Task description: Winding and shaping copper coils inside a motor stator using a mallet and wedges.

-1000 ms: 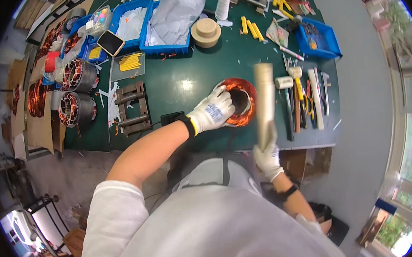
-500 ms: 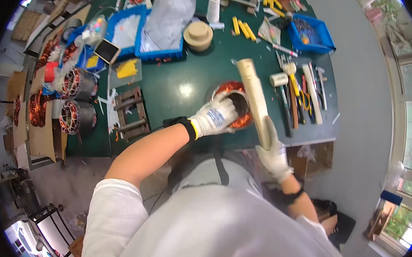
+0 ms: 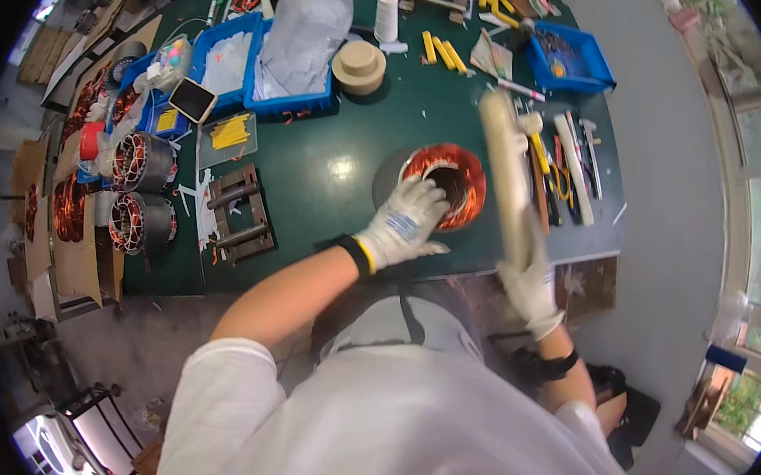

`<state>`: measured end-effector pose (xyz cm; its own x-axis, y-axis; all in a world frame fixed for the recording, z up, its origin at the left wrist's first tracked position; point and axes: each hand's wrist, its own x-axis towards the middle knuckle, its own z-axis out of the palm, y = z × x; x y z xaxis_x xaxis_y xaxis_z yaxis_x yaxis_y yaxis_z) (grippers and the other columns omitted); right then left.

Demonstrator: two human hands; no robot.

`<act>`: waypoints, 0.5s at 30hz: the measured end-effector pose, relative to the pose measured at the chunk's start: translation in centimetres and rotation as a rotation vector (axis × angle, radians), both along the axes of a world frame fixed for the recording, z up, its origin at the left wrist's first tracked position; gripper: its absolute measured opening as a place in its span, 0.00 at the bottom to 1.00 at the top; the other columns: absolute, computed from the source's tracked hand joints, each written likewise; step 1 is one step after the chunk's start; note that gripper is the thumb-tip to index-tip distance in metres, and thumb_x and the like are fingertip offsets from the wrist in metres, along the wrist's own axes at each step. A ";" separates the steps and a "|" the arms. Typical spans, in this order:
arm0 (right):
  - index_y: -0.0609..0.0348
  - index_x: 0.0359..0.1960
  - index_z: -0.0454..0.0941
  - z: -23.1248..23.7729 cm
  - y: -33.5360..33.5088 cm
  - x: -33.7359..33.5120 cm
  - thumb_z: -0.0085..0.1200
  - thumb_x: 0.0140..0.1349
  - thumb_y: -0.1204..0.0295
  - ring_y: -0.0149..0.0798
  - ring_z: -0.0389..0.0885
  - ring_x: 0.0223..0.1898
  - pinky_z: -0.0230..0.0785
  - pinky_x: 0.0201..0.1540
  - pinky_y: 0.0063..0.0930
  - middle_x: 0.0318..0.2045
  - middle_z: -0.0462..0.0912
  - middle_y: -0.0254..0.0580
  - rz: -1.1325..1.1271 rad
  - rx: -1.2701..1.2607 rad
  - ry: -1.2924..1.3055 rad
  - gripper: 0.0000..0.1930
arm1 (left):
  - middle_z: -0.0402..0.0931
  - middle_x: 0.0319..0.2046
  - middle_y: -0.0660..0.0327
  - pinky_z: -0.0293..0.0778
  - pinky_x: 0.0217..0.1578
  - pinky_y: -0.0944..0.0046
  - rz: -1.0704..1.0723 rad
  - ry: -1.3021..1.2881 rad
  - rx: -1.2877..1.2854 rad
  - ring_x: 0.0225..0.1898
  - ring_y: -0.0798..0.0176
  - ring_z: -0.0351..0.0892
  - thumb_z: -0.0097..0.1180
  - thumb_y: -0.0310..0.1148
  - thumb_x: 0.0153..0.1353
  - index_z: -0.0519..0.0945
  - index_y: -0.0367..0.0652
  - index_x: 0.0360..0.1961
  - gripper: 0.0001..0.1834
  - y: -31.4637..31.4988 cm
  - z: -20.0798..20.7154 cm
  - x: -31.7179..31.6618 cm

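My left hand (image 3: 406,223), in a white knitted glove, has its fingers hooked over the near left rim of a motor stator (image 3: 467,162) and touching its copper winding. The thumb stretches out apart, by the stator's near side. Red-orange winding ends ring the stator's round opening, and part of its dark body shows at the left. To the right, my gloved right hand (image 3: 530,292) grips the lower end of a pale wooden beating stick (image 3: 508,163). This stick stands nearly upright in the picture, blurred by motion, beside the stator and apart from it.
Hammers, a yellow-handled tool (image 3: 543,155) and pliers lie at the right. A blue bin (image 3: 596,60) sits behind them. At the back are a round wooden block (image 3: 358,67), a thread spool (image 3: 386,15) and blue trays. A metal frame (image 3: 241,215) and other stators (image 3: 155,223) stand left.
The wooden stick and my right hand have swung rightward, away from the stator. My left hand's fingers have shifted on the rim, and more of the winding shows.
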<state>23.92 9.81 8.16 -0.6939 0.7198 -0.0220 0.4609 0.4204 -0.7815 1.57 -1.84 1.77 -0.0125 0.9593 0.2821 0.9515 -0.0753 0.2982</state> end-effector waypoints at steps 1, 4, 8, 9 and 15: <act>0.53 0.71 0.52 1.9 0.9 0.6 0.56 0.48 0.80 0.54 0.77 0.55 0.66 0.60 0.37 0.57 0.74 0.60 -0.053 0.106 -0.018 0.45 | 0.70 0.56 0.55 0.55 0.65 0.46 -0.085 -0.026 0.051 0.62 0.49 0.64 0.63 0.61 0.45 0.73 0.42 0.54 0.41 -1.0 0.2 -1.0; 0.59 0.57 0.64 4.2 1.9 0.2 0.56 0.55 0.83 0.31 0.76 0.31 0.74 0.37 0.27 0.37 0.78 0.42 -0.349 -0.115 0.560 0.27 | 0.69 0.57 0.54 0.57 0.63 0.45 0.132 -0.017 -0.116 0.62 0.47 0.63 0.64 0.51 0.49 0.74 0.44 0.51 0.32 -5.3 -0.6 -3.6; 0.62 0.58 0.63 0.6 -1.2 -2.6 0.53 0.61 0.75 0.43 0.81 0.35 0.74 0.42 0.35 0.38 0.80 0.50 -0.200 0.476 0.300 0.24 | 0.64 0.59 0.49 0.58 0.61 0.45 0.486 -0.077 0.001 0.61 0.43 0.61 0.61 0.41 0.52 0.74 0.45 0.50 0.25 -9.8 -2.8 -5.0; 0.62 0.67 0.55 0.0 -1.6 -2.3 0.54 0.56 0.77 0.57 0.81 0.45 0.72 0.49 0.42 0.44 0.80 0.64 0.002 0.346 -0.147 0.35 | 0.64 0.59 0.48 0.57 0.62 0.45 0.501 -0.109 -0.028 0.61 0.42 0.61 0.61 0.41 0.52 0.73 0.46 0.51 0.25 -10.6 -3.1 -5.1; 0.46 0.70 0.53 0.6 -1.5 -3.0 0.54 0.51 0.78 0.59 0.80 0.33 0.74 0.34 0.44 0.33 0.80 0.57 0.301 0.230 -0.100 0.42 | 0.63 0.60 0.46 0.59 0.61 0.46 0.611 -0.222 -0.108 0.61 0.41 0.63 0.61 0.36 0.52 0.73 0.42 0.52 0.25 -10.6 -3.0 -6.4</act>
<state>20.92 8.26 8.78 -0.8772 0.4786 0.0383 0.3595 0.7076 -0.6084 -4.80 -12.40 -1.26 -0.6106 0.7839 0.1125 0.7285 0.5002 0.4680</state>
